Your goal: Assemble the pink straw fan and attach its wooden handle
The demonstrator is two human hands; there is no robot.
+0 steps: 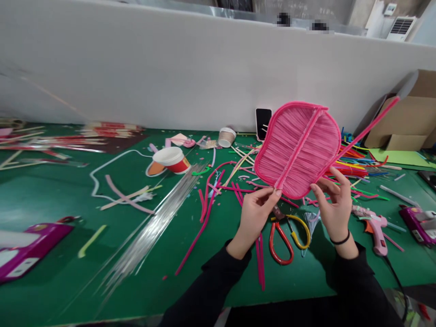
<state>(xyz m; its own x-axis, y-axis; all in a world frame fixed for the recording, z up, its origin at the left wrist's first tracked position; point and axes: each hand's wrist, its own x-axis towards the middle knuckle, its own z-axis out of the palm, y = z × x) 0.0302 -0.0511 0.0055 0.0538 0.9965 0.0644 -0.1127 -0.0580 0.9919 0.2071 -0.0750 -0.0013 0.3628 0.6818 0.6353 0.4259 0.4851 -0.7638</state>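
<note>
I hold up a pink woven leaf-shaped piece (298, 147) made of pipe cleaners, with a thick central rib and a long pink stem (369, 129) sticking out to the upper right. My left hand (254, 218) pinches the lower end of the rib between thumb and fingers. My right hand (335, 204) grips the lower right edge of the piece, fingers closed on its rim. Both hands hover above the green table (51, 195).
Below the hands lie red-handled scissors (281, 240) and yellow-handled pliers (299, 227). A pink glue gun (374, 227) lies right. Loose pink strips (207, 204), a wire bundle (160, 218), a tipped paper cup (172, 160), a phone (263, 122), coloured sticks (354, 165) and a cardboard box (412, 122) surround them.
</note>
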